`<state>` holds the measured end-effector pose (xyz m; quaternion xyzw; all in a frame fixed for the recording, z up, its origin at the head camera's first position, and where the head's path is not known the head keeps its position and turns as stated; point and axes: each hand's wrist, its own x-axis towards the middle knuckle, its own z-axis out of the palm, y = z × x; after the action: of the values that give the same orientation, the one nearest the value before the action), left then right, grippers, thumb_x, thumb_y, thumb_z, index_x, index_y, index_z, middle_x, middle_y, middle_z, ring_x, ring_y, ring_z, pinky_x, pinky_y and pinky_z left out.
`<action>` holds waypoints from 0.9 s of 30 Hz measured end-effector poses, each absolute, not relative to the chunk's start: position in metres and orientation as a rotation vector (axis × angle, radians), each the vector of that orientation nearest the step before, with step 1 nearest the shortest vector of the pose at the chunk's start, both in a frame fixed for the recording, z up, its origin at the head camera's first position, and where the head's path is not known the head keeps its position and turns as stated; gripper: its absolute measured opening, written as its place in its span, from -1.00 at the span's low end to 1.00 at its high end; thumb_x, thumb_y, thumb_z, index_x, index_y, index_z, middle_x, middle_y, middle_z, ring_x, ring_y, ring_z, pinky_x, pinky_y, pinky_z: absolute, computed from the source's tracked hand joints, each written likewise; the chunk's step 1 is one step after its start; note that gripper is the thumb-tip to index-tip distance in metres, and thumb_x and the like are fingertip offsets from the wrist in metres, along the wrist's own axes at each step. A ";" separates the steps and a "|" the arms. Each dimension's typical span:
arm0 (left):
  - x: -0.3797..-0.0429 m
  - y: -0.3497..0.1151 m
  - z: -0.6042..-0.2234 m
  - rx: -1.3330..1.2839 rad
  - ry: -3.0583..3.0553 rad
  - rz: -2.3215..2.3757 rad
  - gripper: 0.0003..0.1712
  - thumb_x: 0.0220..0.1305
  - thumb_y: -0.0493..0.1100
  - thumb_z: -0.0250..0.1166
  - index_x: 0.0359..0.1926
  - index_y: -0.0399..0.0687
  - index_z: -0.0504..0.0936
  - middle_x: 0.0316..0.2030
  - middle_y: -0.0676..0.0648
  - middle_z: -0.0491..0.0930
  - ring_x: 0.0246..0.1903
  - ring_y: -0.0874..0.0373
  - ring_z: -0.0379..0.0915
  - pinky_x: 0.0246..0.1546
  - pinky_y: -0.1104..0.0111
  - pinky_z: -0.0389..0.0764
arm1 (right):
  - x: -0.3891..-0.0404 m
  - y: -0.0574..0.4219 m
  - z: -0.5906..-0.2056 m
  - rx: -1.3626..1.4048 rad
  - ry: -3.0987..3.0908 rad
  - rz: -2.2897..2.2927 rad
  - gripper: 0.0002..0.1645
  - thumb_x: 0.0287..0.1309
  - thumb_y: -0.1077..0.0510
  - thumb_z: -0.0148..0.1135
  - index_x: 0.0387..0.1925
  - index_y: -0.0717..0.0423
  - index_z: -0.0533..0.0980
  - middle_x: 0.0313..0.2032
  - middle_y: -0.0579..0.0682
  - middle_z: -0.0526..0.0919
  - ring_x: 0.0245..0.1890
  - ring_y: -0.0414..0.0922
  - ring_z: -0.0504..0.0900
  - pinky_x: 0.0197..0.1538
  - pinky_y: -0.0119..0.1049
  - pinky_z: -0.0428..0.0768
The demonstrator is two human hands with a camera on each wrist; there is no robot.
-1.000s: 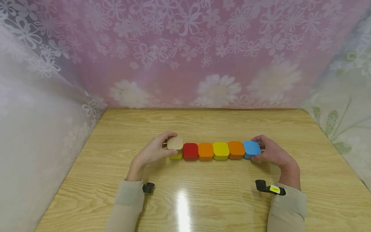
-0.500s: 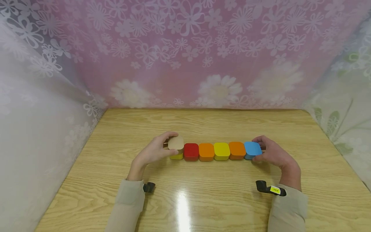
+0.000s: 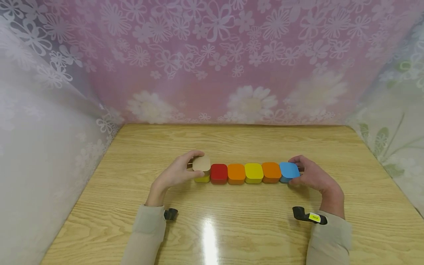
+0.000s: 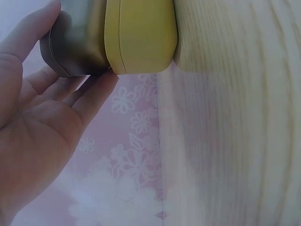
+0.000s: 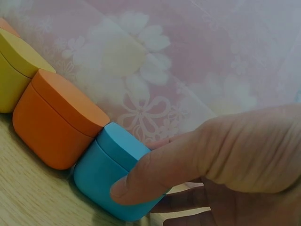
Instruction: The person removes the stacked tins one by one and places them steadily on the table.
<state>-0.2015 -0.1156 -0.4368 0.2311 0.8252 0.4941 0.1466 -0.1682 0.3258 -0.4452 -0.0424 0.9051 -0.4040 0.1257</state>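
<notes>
Small rounded-square lidded tins stand in a row. At the left end, a beige-gold tin point(image 3: 201, 164) sits on top of a yellow tin point(image 3: 202, 179). My left hand point(image 3: 177, 170) grips the beige-gold tin between thumb and fingers; in the left wrist view, a fingertip reaches the seam above the yellow tin point(image 4: 146, 37). At the right end, my right hand point(image 3: 313, 174) holds a blue tin point(image 3: 289, 170), its thumb across the near side of the blue tin point(image 5: 101, 172) in the right wrist view. The other fingers are partly hidden behind it.
Between the hands, side by side, stand a red tin point(image 3: 219, 173), an orange tin point(image 3: 236, 173), another yellow tin point(image 3: 254, 173) and a second orange tin point(image 3: 271, 172). The wooden table point(image 3: 251, 224) ends at a pink floral curtain point(image 3: 205, 73) behind.
</notes>
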 end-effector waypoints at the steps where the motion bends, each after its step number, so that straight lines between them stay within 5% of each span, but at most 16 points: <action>1: -0.202 -0.116 -0.437 0.664 2.373 1.424 -0.26 0.23 -0.13 0.44 0.38 -0.04 0.35 0.26 -0.05 0.42 0.12 0.02 0.43 0.16 0.13 0.49 | -0.168 0.326 -0.445 -0.122 2.638 -1.174 -0.13 -0.06 0.27 0.51 0.25 0.35 0.25 0.24 0.48 0.35 0.22 0.38 0.32 0.19 0.27 0.39; 11: -0.201 -0.114 -0.437 0.646 2.361 1.435 -0.21 0.23 -0.24 0.43 0.42 -0.13 0.28 0.31 -0.13 0.37 0.14 -0.04 0.40 0.18 0.07 0.47 | -0.167 0.325 -0.445 -0.107 2.638 -1.170 -0.13 -0.06 0.27 0.50 0.26 0.33 0.25 0.22 0.46 0.36 0.20 0.38 0.34 0.17 0.27 0.42; 27: -0.202 -0.116 -0.438 0.683 2.378 1.425 -0.28 0.23 -0.14 0.44 0.36 -0.04 0.35 0.22 -0.02 0.43 0.09 0.05 0.41 0.14 0.20 0.53 | -0.166 0.326 -0.445 -0.122 2.634 -1.182 -0.13 -0.03 0.26 0.50 0.27 0.34 0.24 0.23 0.47 0.35 0.16 0.35 0.38 0.16 0.25 0.44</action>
<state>-0.2018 -0.1160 -0.4375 0.2367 0.8244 0.4940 0.1425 -0.1664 0.3256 -0.4452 -0.0418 0.9044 -0.4057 0.1257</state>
